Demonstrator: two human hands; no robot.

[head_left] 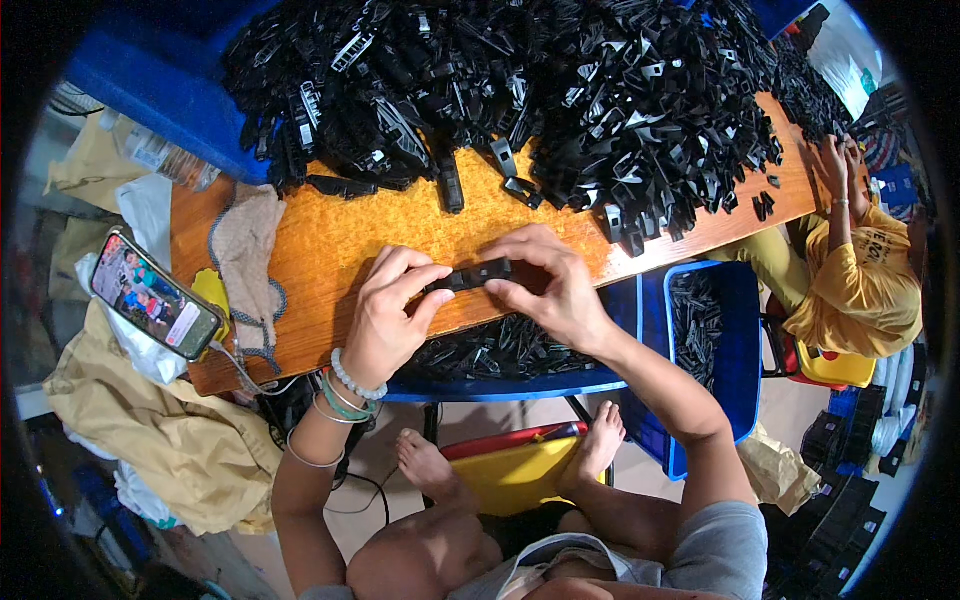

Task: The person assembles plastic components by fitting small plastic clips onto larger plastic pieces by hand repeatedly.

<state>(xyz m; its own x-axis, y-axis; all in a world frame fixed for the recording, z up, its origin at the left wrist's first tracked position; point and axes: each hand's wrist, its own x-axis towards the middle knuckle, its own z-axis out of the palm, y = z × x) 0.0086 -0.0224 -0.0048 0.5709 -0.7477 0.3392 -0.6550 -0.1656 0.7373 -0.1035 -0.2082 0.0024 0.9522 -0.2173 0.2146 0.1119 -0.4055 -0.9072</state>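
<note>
A shiny orange-brown wooden table [350,225] has a big heap of small black plastic parts [640,110] along its far side. Above its near part, the left hand [378,312] and right hand [560,282] pinch one short, narrow black plastic piece [468,278] — one hand at each end — with a lit-up phone [150,295] off to the left.

From my remote seat I see the left hand [378,308] atop its steeply raised left forearm [305,500], thumb and forefinger pinching. The right hand [562,284] slants in from the right, right elbow [705,432] bent, thumb and curved fingers gripping; both hands face each other, near but apart.
</note>
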